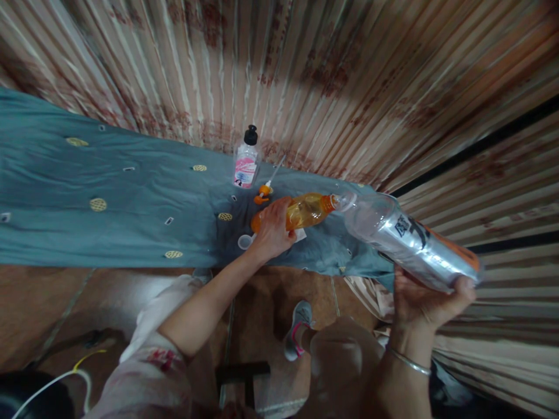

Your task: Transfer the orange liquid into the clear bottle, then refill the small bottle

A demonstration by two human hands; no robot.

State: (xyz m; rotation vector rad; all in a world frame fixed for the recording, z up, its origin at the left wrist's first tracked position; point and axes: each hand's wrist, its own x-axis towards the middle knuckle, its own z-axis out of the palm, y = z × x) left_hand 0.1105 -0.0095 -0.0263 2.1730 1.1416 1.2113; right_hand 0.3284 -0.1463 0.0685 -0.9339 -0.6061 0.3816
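My left hand point(274, 228) grips a small bottle of orange liquid point(305, 210), tilted on its side with its neck pointing right. My right hand point(425, 302) holds a large clear plastic bottle with a silver label point(404, 238), also tilted, with its open mouth meeting the small bottle's neck at about mid-frame. Both bottles hang just above a teal cloth-covered surface point(131, 198). An orange pump head with a white tube point(264, 192) and a small clear cap point(245, 241) lie on the cloth beside my left hand.
A clear bottle with a pink label and black cap point(246, 160) stands on the cloth near the striped curtain point(305, 70) behind. Below are a brown tiled floor, my grey shoe point(299, 329) and a white cable point(65, 375) at lower left.
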